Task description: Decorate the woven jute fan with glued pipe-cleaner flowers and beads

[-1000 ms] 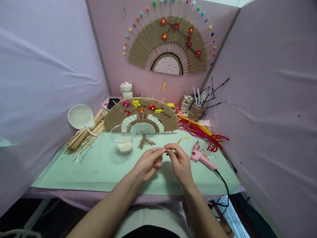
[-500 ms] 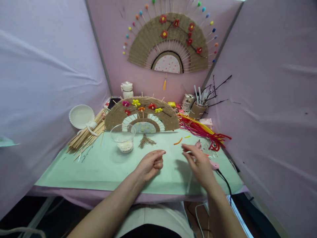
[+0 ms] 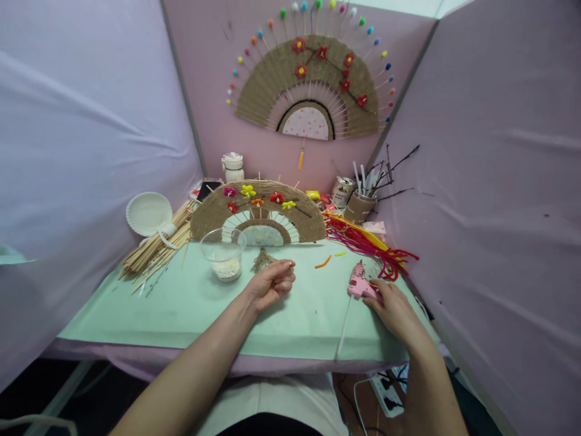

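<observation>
Your right hand (image 3: 393, 306) closed around the pink glue gun (image 3: 361, 284), your left hand (image 3: 273, 283) nearly closed, fingertips pinched, contents unclear.

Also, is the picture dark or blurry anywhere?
Head view: soft, dim light, brightest along the top edge; very dark under the table; faint shadow on it near the right hand; slightly soft all over, so the speck at the left hand's fingertips is too tiny to make out.
</observation>
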`<state>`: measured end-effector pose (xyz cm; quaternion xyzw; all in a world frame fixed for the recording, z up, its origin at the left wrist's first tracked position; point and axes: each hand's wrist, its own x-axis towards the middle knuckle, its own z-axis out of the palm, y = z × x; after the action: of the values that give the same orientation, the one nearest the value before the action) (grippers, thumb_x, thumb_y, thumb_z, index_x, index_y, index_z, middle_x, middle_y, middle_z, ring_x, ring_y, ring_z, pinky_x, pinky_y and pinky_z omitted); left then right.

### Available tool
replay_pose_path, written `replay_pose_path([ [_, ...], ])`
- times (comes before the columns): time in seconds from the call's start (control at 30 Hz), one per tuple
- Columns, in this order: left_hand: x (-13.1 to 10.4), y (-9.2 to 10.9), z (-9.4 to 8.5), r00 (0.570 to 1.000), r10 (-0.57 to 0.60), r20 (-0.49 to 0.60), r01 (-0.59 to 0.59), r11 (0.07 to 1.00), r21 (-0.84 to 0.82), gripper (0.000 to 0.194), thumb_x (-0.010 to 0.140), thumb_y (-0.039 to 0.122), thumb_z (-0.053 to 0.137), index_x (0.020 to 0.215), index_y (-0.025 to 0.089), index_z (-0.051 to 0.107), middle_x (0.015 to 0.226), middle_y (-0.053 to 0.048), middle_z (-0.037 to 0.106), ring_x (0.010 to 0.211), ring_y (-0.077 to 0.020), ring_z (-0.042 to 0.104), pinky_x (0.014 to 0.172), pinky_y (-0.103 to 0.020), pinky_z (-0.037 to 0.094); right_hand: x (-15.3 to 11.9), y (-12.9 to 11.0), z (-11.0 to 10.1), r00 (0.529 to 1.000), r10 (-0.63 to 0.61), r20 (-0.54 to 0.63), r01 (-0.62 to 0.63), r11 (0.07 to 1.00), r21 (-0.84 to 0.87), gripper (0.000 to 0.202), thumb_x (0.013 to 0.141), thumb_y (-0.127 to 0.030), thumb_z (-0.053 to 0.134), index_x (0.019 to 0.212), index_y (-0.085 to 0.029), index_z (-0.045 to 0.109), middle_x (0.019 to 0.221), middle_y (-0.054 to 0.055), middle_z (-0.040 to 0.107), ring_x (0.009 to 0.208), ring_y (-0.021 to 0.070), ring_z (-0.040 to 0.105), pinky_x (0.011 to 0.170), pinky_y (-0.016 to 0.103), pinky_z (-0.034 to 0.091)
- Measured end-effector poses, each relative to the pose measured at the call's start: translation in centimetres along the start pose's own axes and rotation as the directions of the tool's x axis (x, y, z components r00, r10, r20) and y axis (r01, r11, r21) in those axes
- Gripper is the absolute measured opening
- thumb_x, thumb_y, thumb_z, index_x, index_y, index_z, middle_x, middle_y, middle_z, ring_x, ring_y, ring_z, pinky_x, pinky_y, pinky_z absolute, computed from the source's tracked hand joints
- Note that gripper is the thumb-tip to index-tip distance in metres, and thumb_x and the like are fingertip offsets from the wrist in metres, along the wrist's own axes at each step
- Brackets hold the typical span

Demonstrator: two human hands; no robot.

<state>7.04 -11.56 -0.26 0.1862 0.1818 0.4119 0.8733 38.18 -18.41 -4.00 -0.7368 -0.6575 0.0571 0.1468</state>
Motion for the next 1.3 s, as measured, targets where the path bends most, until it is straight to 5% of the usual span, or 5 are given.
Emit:
replay_pose_path([
  [0.2, 0.0, -0.1, -0.4, 0.999, 0.028, -0.027, -0.028, 1.0, 0.012, 0.029, 0.058, 0.011, 0.087, 0.067, 0.009, 0.059, 0.058, 0.008, 0.029, 0.048, -0.0008, 0.027, 0.037, -0.008, 0.018, 0.0, -1.9, -1.5, 0.997, 0.043, -0.061, -0.019, 0.936, 0.351, 0.036, 0.084, -0.04, 0.051, 0.107, -0.014, 0.064, 0.105, 0.017, 0.066, 0.099, 0.0316, 0.061, 0.09, 0.044, 0.045],
  [0.33, 0.0, -0.5, -0.5, 1.0, -0.009, -0.023, 0.009, 1.0, 0.003, 0.028, 0.059, 0.011, 0.086, 0.07, 0.008, 0.06, 0.058, 0.009, 0.029, 0.048, -0.0007, 0.026, 0.038, -0.008, 0.018, -0.8, -6.5, -2.3, 0.986, 0.133, -0.101, -0.003, 0.621, 0.784, 0.034, 0.088, -0.052, 0.05, 0.087, -0.02, 0.061, 0.076, 0.005, 0.064, 0.069, 0.0201, 0.057, 0.065, 0.032, 0.046],
  [0.47, 0.1, -0.9, -0.8, 0.997, -0.07, -0.016, 0.07, 0.997, -0.012, 0.023, 0.065, 0.009, 0.083, 0.071, 0.008, 0.06, 0.057, 0.009, 0.029, 0.047, -0.0005, 0.026, 0.037, -0.008, 0.019, -1.3, -12.3, -1.5, 0.98, 0.159, -0.121, 0.058, 0.352, 0.934, 0.029, 0.077, -0.044, 0.069, 0.07, -0.021, 0.052, 0.061, -0.003, 0.051, 0.056, 0.0135, 0.045, 0.055, 0.027, 0.038],
  [0.7, 0.0, -1.3, -1.1, 0.989, -0.142, -0.044, 0.142, 0.99, -0.003, 0.02, 0.072, 0.005, 0.076, 0.071, 0.009, 0.057, 0.059, 0.007, 0.037, 0.045, 0.0002, 0.029, 0.037, -0.009, 0.021, -0.8, -17.6, 1.1, 0.957, 0.107, -0.268, 0.232, 0.27, 0.935, 0.036, 0.07, -0.022, 0.074, 0.099, -0.023, 0.054, 0.085, 0.0, 0.068, 0.071, 0.0163, 0.061, 0.066, 0.029, 0.049],
  [1.3, 0.1, -1.7, -1.3, 0.994, -0.107, -0.034, 0.11, 0.988, 0.113, 0.027, 0.067, 0.015, 0.082, 0.063, 0.01, 0.055, 0.054, 0.009, 0.028, 0.046, -0.0008, 0.023, 0.039, -0.01, 0.017, -0.3, -16.3, 3.5, 0.945, 0.096, -0.312, 0.248, 0.41, 0.878, 0.035, 0.075, -0.02, 0.069, 0.107, -0.022, 0.053, 0.091, 0.002, 0.067, 0.077, 0.0184, 0.062, 0.074, 0.033, 0.049],
])
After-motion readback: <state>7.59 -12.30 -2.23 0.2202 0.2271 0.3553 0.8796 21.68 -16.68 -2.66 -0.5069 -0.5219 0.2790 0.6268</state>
